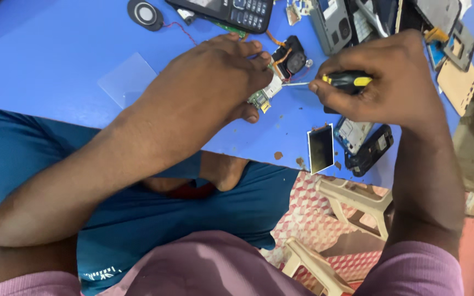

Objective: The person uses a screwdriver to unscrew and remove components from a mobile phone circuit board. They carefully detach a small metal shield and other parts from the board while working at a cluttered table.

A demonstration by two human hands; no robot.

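Observation:
My left hand [215,77] presses a small green circuit board [264,96] down on the blue table [45,60], fingers curled over it. My right hand [390,82] grips a screwdriver with a black and yellow handle [349,81]; its thin metal shaft points left and its tip meets the board's edge. A small black speaker with orange wires [292,57] lies just beyond the board, close to my left fingertips.
A black keypad phone [237,11], a round black part [145,13], a clear plastic sheet [127,79], a small display panel [321,148] and phone shells [366,142] lie about. More phone parts crowd the far right. A beige plastic stool [357,200] stands below the table edge.

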